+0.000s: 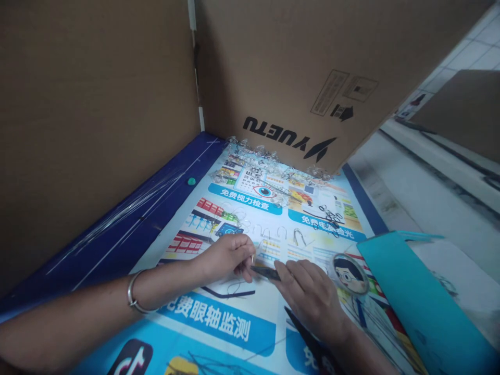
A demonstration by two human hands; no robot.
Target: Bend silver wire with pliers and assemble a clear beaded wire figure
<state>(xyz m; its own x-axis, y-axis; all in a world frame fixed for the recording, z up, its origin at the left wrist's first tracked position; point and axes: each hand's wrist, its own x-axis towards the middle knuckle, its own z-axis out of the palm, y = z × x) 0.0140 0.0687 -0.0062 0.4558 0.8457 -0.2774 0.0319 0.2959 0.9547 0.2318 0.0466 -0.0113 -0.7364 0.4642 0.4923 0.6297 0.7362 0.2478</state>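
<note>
A slim, dark metal tool (266, 272), which looks like pliers though the right hand (312, 297) covers its grip, lies nearly level to the left of the teal folder (422, 302), its narrow tip pointing away from that folder. Farther left of the folder, a tiny gold-coloured piece (253, 258) stands roughly upright at the fingertips of the left hand (232, 255), right by the tool's tip; its exact shape is too small to tell.

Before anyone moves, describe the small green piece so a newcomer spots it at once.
From the cardboard panel lettered YUETU, follow the dark-blue strip down left of the poster. The green piece sits there: small and round, unlike the thin pale strands near it.
</note>
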